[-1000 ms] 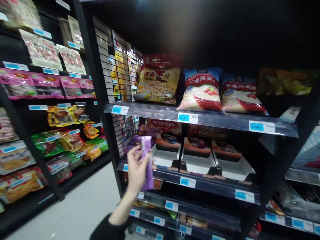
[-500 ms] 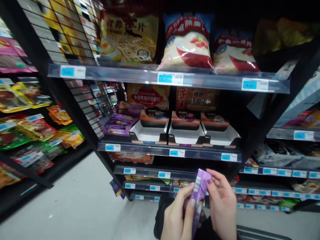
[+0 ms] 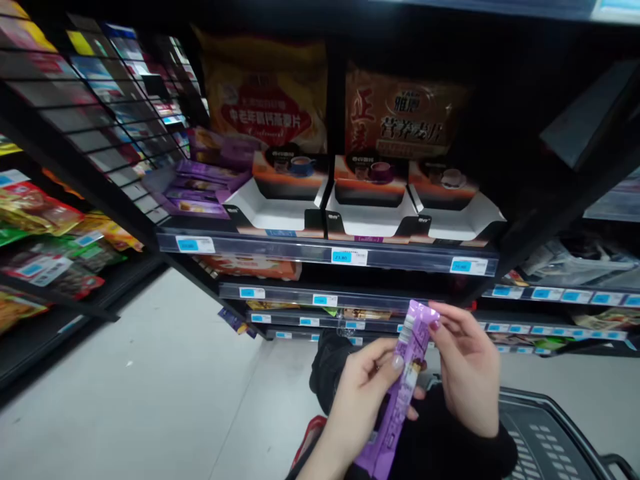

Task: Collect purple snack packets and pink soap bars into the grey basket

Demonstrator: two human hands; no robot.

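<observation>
You are gripping a purple packet (image 3: 403, 393) in front of you, between both hands and below the shelf (image 3: 325, 253). Its long axis is running steeply up and slightly right. Your left hand (image 3: 360, 393) is clasping the middle, your right hand (image 3: 465, 373) pinching the top. The bottom end is getting cut off by the frame.

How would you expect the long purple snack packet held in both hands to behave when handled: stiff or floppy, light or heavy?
The purple packet probably feels light: the left hand and right hand hold it with fingertips alone. It looks fairly stiff, standing straight without sagging. Its glossy wrapper may be slippery.
</observation>
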